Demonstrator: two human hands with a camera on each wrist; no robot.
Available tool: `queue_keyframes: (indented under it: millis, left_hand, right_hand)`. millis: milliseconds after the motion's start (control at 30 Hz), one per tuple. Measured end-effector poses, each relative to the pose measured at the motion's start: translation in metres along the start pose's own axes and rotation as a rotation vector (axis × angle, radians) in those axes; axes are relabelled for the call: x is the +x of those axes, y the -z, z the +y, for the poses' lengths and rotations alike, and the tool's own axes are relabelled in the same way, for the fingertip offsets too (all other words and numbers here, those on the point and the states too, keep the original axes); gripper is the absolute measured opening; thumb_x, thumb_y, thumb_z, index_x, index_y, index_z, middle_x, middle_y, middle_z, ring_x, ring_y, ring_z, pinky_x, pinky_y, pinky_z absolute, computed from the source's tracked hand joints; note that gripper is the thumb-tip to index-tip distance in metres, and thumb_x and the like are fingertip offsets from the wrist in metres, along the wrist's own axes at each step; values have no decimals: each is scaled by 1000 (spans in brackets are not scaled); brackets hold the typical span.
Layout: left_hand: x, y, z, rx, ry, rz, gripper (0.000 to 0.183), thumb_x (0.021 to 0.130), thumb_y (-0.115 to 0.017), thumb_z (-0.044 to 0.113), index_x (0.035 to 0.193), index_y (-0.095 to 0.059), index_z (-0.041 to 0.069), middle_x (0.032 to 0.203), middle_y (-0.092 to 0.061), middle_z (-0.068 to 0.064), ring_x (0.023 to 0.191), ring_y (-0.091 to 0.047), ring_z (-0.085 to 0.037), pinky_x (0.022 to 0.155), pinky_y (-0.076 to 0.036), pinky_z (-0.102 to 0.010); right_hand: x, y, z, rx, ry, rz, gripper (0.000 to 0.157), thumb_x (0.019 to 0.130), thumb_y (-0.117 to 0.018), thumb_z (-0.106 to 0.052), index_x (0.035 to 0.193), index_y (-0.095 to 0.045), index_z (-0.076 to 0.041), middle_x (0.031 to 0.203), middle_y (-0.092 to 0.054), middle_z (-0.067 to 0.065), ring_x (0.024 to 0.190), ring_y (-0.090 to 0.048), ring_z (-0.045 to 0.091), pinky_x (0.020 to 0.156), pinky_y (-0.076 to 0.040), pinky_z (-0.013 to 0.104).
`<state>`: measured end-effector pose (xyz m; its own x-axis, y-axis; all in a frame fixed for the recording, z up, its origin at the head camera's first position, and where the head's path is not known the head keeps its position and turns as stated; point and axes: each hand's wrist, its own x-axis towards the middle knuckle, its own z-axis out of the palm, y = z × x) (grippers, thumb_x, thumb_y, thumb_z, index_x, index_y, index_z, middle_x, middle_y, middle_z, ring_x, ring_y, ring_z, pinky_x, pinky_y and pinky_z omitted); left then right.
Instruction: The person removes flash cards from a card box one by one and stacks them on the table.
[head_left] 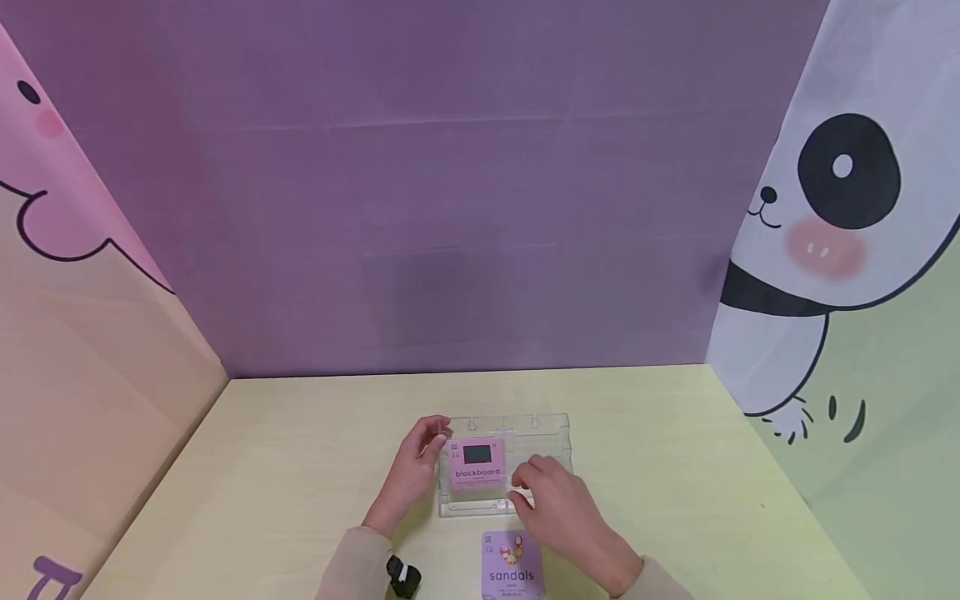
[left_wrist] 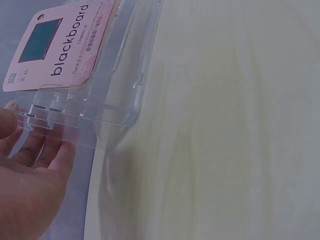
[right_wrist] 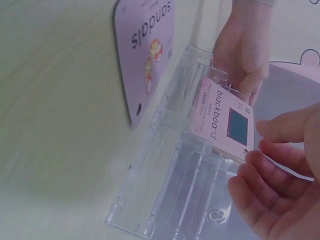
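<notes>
My left hand grips the left end of a clear plastic card holder; the left wrist view shows fingers curled beneath that end. In the holder's left compartment lies a pink "blackboard" flashcard, with more card edges visible under it in the right wrist view. Over the holder's right part hovers my right hand, fingers loosely bent, with a gap between thumb and forefinger and nothing held. Its thumb and fingertips are close to the pink card's edge; contact cannot be told. A purple "sandals" flashcard lies in front of the holder.
A pale wooden table carries everything. Behind it stands a purple backdrop, with a pink cartoon panel at left and a panda panel at right. A small black object with a white band is beside the left sleeve.
</notes>
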<state>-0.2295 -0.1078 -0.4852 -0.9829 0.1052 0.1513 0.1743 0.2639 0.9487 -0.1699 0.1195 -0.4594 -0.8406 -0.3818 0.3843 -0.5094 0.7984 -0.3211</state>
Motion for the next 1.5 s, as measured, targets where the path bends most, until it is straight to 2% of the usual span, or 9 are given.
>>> queue_keyframes:
  millis: [167,500,600,700,800,900,1167,1500]
  left_hand:
    - [7,-2,-18,-8,-26,12,29,99,-48,10,128,-50,9,120,-58,-10,120,-50,-27,108,-35,-48]
    - [8,0,-23,0,-65,15,28,98,-49,9,127,-51,8,117,-60,-10,116,-53,-27,105,-39,-47]
    - [8,-1,-18,-15,-49,9,29,99,-49,8,127,-50,5,118,-59,-13,117,-52,-29,106,-38,-48]
    - [3,0,-4,-13,-34,1,30,99,-47,5,128,-48,2,120,-57,-17,119,-51,-32,107,-36,-50]
    - [-2,2,9,0,-22,-12,30,99,-47,2,128,-47,-1,121,-56,-21,119,-50,-34,107,-35,-50]
    - [-4,3,13,11,-23,-20,30,98,-47,1,128,-47,-1,121,-56,-20,119,-50,-33,107,-36,-49]
    - [8,-1,-20,-11,-26,5,30,99,-49,9,128,-49,5,120,-58,-13,119,-51,-28,107,-36,-47]
    - [9,-1,-24,-11,-28,17,29,98,-50,9,127,-51,9,118,-59,-9,117,-52,-26,106,-37,-48]
  right_hand:
    - [3,2,1,-4,7,29,10,82,-73,-20,82,-64,-15,77,-56,-6,70,-47,6,54,-42,19]
    - [9,5,1,-1,20,91,11,80,-74,-19,82,-64,-16,78,-57,-7,72,-50,7,55,-45,19]
    - [12,6,3,-3,41,112,12,80,-75,-18,81,-64,-16,78,-57,-6,73,-50,7,55,-45,20]
    - [16,7,3,-6,57,132,13,79,-76,-16,81,-64,-15,78,-57,-4,73,-51,9,56,-46,21]
    - [19,7,1,-14,50,140,12,79,-76,-16,81,-64,-15,79,-57,-5,74,-51,9,56,-46,21]
    - [20,8,0,-22,37,138,12,79,-75,-18,82,-64,-16,80,-56,-6,74,-51,9,56,-46,22]
    - [25,9,-1,-3,41,170,15,79,-77,-21,84,-65,-15,81,-58,-5,76,-52,10,58,-48,24]
    - [31,3,2,-14,77,226,16,78,-78,-22,85,-66,-15,82,-60,-5,78,-55,11,63,-51,25]
